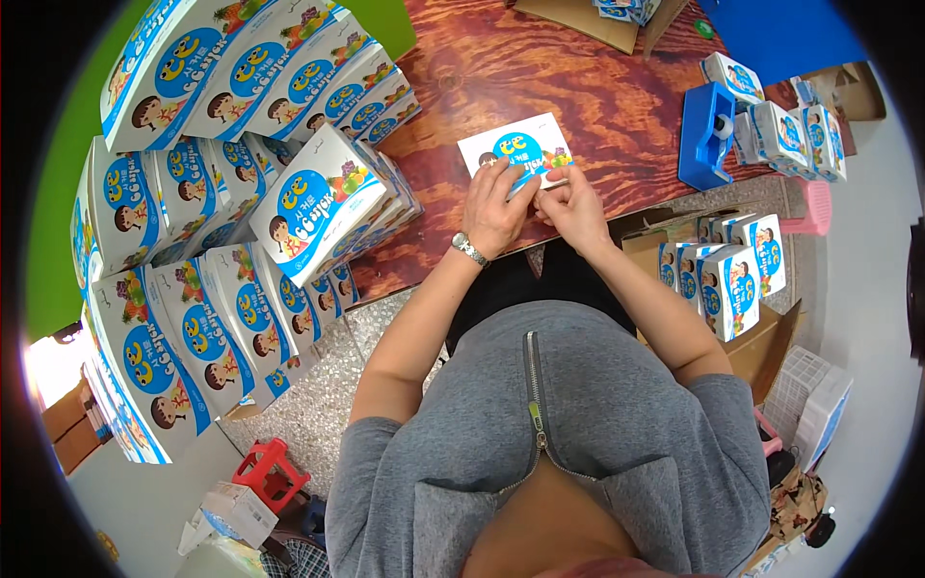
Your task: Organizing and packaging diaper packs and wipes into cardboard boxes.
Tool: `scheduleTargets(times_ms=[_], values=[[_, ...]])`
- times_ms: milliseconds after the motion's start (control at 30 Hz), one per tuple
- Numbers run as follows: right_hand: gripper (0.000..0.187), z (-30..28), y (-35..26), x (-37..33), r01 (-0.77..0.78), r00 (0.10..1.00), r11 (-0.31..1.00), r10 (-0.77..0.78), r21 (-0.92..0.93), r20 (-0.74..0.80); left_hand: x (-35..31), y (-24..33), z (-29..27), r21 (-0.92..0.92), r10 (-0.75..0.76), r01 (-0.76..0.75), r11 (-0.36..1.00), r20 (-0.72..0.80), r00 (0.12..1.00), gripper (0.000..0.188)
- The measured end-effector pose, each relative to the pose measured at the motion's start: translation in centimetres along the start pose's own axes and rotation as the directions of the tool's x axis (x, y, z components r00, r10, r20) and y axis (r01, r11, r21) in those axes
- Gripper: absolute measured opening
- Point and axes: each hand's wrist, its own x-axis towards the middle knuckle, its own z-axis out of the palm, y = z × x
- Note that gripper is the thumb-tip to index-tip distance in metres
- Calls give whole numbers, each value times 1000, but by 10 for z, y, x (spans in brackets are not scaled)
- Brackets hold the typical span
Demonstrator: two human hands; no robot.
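A flat white carton [531,135] printed with a blue disc, fruit and a cartoon child lies at the near edge of the table in front of me. My left hand [497,210], a silver watch at its wrist, is bent over the carton's near left side, fingers on its top face. At the near right corner, my right hand [571,204] has thumb and fingers closed on the carton's edge. Both hands almost meet there, and they cover the carton's near side. Beside my left arm, a stack of matching cartons [318,204] stands at the table's edge.
Tall rows of the same cartons [198,318] fill the left side. A blue tape dispenser [706,140] stands at the right table edge, with wrapped packs [779,133] beyond it. An open cardboard box [761,352] holding cartons sits right of me. A red stool [271,474] is lower left.
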Motion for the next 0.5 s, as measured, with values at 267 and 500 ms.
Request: scheduleTargets(times_ms=[267,500], values=[[30,-8,34,6,507,808,745,-586,-433,-63,15,8,3,-71,-43,44,997,8,999,33],[41,-36,-10,6,517,801,407,-540,-754,257,3,3,9,153,9,-5,988,-24,1000,25]])
